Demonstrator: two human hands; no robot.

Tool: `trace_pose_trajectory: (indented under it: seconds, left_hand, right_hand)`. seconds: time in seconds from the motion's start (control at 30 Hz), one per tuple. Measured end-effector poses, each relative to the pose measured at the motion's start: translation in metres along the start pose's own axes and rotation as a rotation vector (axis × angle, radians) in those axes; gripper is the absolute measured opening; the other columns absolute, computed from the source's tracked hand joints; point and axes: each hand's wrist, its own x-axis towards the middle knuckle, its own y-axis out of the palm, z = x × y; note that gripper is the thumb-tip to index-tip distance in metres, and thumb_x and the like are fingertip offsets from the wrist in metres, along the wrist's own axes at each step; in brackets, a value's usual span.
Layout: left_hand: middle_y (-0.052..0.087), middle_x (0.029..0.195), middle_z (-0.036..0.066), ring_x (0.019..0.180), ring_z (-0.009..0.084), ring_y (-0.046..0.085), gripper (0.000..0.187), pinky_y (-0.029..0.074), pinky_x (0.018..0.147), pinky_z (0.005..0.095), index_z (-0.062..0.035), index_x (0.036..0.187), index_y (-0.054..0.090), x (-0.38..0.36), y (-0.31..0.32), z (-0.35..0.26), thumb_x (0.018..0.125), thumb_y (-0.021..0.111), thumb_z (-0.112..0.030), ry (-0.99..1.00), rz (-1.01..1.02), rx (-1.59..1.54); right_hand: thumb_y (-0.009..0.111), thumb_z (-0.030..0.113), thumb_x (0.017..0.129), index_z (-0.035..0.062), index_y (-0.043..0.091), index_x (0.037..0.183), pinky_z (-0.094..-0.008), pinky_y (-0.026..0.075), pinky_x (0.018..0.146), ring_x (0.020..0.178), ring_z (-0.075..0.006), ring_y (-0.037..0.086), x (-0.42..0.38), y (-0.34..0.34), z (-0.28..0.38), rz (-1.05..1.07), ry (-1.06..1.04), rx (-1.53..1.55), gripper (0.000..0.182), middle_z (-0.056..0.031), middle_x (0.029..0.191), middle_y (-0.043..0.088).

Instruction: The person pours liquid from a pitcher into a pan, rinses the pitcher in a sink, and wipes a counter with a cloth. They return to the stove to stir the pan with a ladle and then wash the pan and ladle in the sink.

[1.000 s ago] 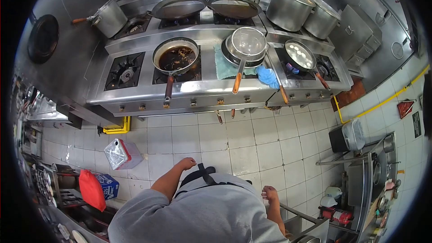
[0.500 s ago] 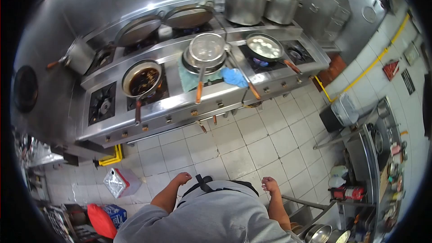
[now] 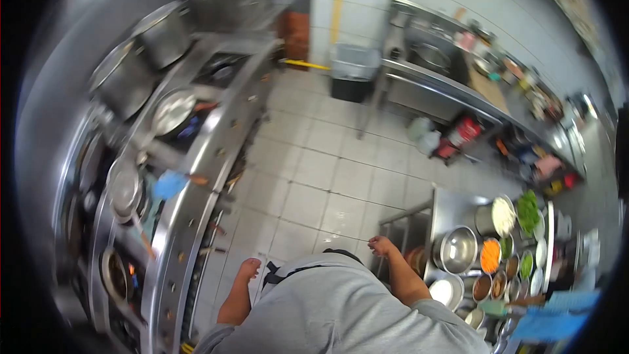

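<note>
My left hand (image 3: 249, 269) hangs low beside my waist, between my body and the stove front (image 3: 190, 213), touching nothing; its fingers are too small and blurred to read. On the other side, my right hand (image 3: 380, 245) hangs with fingers curled, near the prep table (image 3: 438, 213); whether it holds anything is too small to tell. A pan with pale round pieces (image 3: 173, 113), a strainer (image 3: 124, 188), a blue cloth (image 3: 169, 184) and a pan of dark liquid (image 3: 116, 274) are on the stove.
Large pots (image 3: 123, 80) stand at the stove's back. A lined bin (image 3: 354, 69) is by the far wall, near a steel counter (image 3: 445, 95). At right, the prep table bears a steel bowl (image 3: 458, 250), orange shreds (image 3: 490, 255) and green leaves (image 3: 528, 212). Tiled floor (image 3: 321, 157) lies between.
The view has turned to the right. The stove now runs along the left side, and the prep table with its food containers has come into view at right. Both hands remain low beside my body.
</note>
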Motion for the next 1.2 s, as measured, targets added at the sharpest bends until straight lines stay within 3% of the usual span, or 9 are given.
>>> trace_pose_trajectory:
  seconds: [0.47,0.73,0.8,0.83,0.9,1.07,1.1,1.13,1.2]
  left_hand:
    - [0.063,0.085,0.001,0.064,0.0163,0.058,0.028,0.049,0.055,0.0326,-0.0133,0.107,0.063,0.144,0.133,-0.259,0.088,0.063,-0.034,0.121,0.320,0.434]
    - [0.061,0.084,0.002,0.066,0.0194,0.059,0.023,0.049,0.052,0.0359,-0.0109,0.104,0.062,0.255,0.186,-0.363,0.090,0.061,-0.029,0.168,0.538,0.635]
    - [0.063,0.084,0.007,0.072,0.0264,0.063,0.024,0.052,0.056,0.0418,-0.0084,0.105,0.061,0.328,0.187,-0.384,0.086,0.062,-0.023,1.192,0.721,1.426]
    - [0.063,0.084,0.007,0.072,0.0264,0.063,0.024,0.052,0.056,0.0418,-0.0084,0.105,0.061,0.333,0.199,-0.414,0.086,0.062,-0.023,1.216,0.747,1.432]
    - [0.064,0.092,0.015,0.081,0.0332,0.064,0.029,0.054,0.066,0.0442,-0.0066,0.106,0.060,0.325,0.218,-0.480,0.079,0.065,-0.017,0.051,0.523,0.804]
    - [0.060,0.096,0.009,0.070,0.0247,0.064,0.026,0.052,0.052,0.0383,-0.0090,0.107,0.058,0.433,0.295,-0.617,0.088,0.060,-0.026,0.953,0.968,1.059]
    - [0.060,0.096,0.009,0.070,0.0247,0.064,0.026,0.052,0.052,0.0383,-0.0090,0.107,0.058,0.441,0.308,-0.637,0.088,0.060,-0.026,0.950,0.982,1.081]
    - [0.061,0.096,0.006,0.066,0.0215,0.062,0.029,0.050,0.053,0.0339,-0.0116,0.110,0.058,0.399,0.335,-0.676,0.086,0.062,-0.027,0.288,0.641,0.837]
    - [0.062,0.094,0.004,0.065,0.0185,0.060,0.028,0.049,0.054,0.0303,-0.0141,0.111,0.058,0.390,0.375,-0.715,0.086,0.061,-0.027,0.356,0.658,0.753]
  right_hand:
    - [0.068,0.022,0.087,0.0093,0.053,0.126,-0.0255,0.050,0.053,0.064,-0.0115,0.061,-0.057,-0.033,-0.064,-0.285,0.114,0.712,0.043,-0.0024,0.091,0.066]
    - [0.066,0.023,0.086,0.0105,0.056,0.099,-0.0263,0.040,0.042,0.056,-0.0102,0.053,-0.013,-0.021,-0.097,-0.216,0.378,0.678,0.020,0.0023,0.074,0.057]
    - [0.066,0.024,0.086,0.0103,0.057,0.100,-0.0268,0.041,0.043,0.057,-0.0103,0.054,-0.013,-0.047,-0.071,-0.306,0.379,0.762,0.021,0.0018,0.075,0.058]
    - [0.066,0.025,0.086,0.0101,0.058,0.100,-0.0272,0.042,0.044,0.057,-0.0105,0.055,-0.011,-0.056,-0.055,-0.362,0.364,0.817,0.023,0.0013,0.075,0.058]
    - [0.066,0.025,0.086,0.0098,0.059,0.103,-0.0274,0.043,0.046,0.058,-0.0109,0.055,-0.002,-0.074,-0.029,-0.473,0.288,0.811,0.025,0.0005,0.077,0.059]
    - [0.066,0.027,0.087,0.0091,0.061,0.118,-0.0266,0.049,0.062,0.080,-0.0116,0.063,-0.003,-0.120,0.070,-0.565,0.224,0.973,0.037,-0.0031,0.091,0.065]
    - [0.066,0.027,0.087,0.0091,0.061,0.118,-0.0266,0.049,0.062,0.080,-0.0116,0.063,0.005,-0.117,0.082,-0.568,0.231,0.997,0.037,-0.0031,0.091,0.065]
    - [0.067,0.027,0.086,0.0083,0.062,0.117,-0.0280,0.050,0.070,0.085,-0.0145,0.063,0.012,-0.121,0.093,-0.637,0.177,0.880,0.036,-0.0050,0.096,0.067]
    - [0.068,0.027,0.086,0.0075,0.064,0.115,-0.0295,0.051,0.078,0.091,-0.0174,0.063,0.024,-0.139,0.111,-0.698,0.114,0.760,0.035,-0.0069,0.101,0.069]
